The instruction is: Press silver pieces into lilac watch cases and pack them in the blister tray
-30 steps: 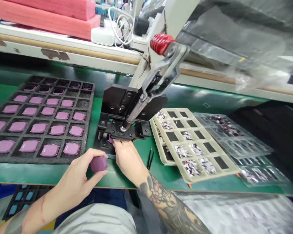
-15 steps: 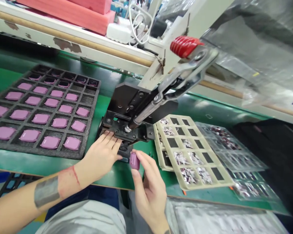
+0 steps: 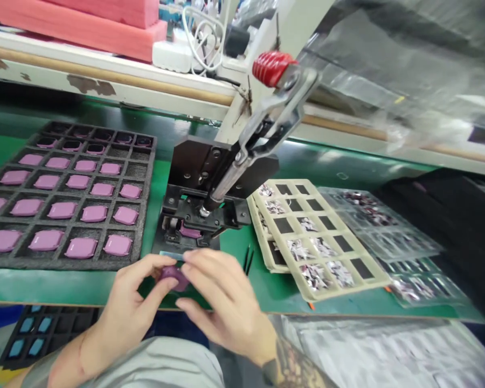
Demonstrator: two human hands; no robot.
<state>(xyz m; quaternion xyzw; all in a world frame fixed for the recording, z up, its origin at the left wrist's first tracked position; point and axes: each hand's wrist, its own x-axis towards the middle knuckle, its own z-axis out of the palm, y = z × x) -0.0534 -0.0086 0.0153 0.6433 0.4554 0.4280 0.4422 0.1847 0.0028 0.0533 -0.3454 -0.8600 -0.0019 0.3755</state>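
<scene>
My left hand [image 3: 135, 296] pinches a purple watch case [image 3: 174, 278] between thumb and fingers, just in front of a black hand press [image 3: 204, 213]. My right hand [image 3: 226, 302] is at the case's right side, its fingers stretched toward it and its thumb apart below; whether the fingertips touch the case I cannot tell. Another purple case [image 3: 189, 230] sits in the press fixture, under the clamp head. The press lever, with a red-wrapped handle [image 3: 272, 69], stands raised. A pale blue strip [image 3: 170, 255] shows at the fixture's front edge, partly behind my fingers.
On the left lies a black foam tray [image 3: 135, 237] of purple cases. Cream trays [image 3: 307, 293] with small parts lie to the right, clear plastic trays [image 3: 412, 250] beyond. Dark tweezers [image 3: 248, 258] lie beside the press. A shelf [image 3: 145, 89] runs along the back.
The purple case has passed from my right hand to my left. My left hand has drawn back from the press, uncovering the case in the fixture. The view has shifted slightly.
</scene>
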